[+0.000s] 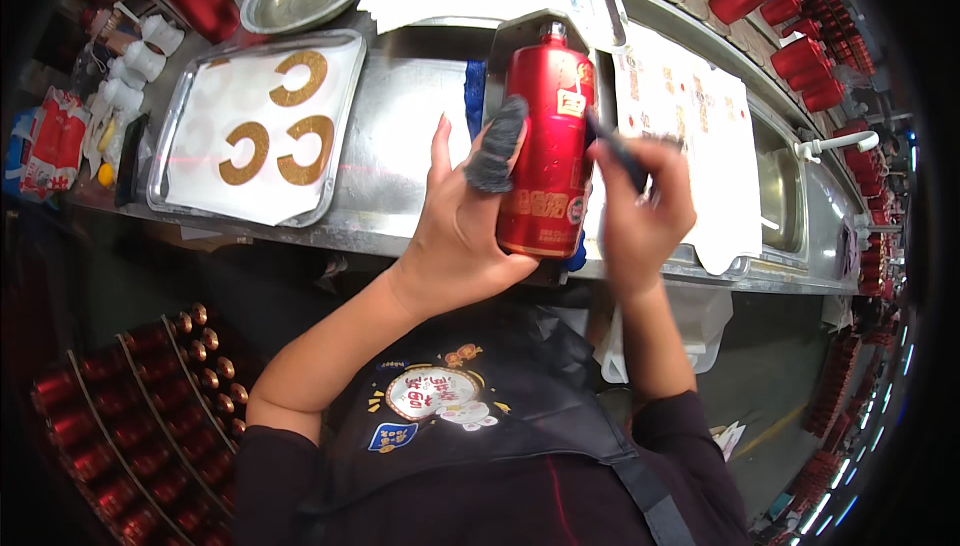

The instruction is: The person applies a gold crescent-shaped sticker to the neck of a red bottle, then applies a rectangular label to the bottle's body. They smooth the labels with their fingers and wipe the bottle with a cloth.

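Note:
A glossy red bottle (541, 161) with gold decals and a silver neck stands over the middle of the metal bench. My left hand (455, 216) grips it along its left side and near the base; black wrapping (495, 151) covers one or more fingers. My right hand (650, 201), slightly blurred, closes round a slim dark tool (622, 156), whose exact kind I cannot make out. The tool's tip is close to the bottle's right side, by a pale square decal (571, 104). Whether it touches the surface is unclear. Behind the bottle is a grey, dark-edged support (497, 64).
On the left, a tray (352, 96) holds paper with gold C-shaped pieces (300, 78). A metal bowl (262, 8) sits behind it. Decal sheets (690, 126) lie to the right, before a sink (790, 171) with a white tap (838, 146). Racked red bottles (130, 436) stand lower left.

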The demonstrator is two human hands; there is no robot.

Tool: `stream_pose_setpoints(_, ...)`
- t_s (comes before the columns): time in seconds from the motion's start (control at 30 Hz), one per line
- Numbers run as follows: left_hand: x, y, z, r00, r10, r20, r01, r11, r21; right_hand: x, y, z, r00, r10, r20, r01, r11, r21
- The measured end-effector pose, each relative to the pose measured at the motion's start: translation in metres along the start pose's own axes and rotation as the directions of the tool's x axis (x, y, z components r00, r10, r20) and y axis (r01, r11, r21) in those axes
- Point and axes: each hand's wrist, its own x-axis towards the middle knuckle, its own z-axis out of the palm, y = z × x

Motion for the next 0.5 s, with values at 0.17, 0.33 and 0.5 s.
stream_pose_setpoints(0.17, -0.005, -0.009, 0.002, 0.998, 0.039, -0.053, -0.041, 0.999, -0.034, -0.075, -0.014, -0.028, 0.851, -0.250, 0.462, 0.245, 0.967, 0.072)
stream_pose_setpoints(0.33, -0.029, 0.015, 0.008, 0.996, -0.088, -0.027, 0.088, 0.996, -0.003, -0.058, -0.007, -0.034, 0.955, 0.294, 0.035, -0.296, 0.938, 0.179)
stream_pose_setpoints(0.5, -0.045, 0.016, 0.021, 0.973, -0.212, -0.094, 0.217, 0.975, 0.044, -0.071, -0.003, -0.026, 0.994, -0.044, 0.103, 0.046, 0.999, -0.013)
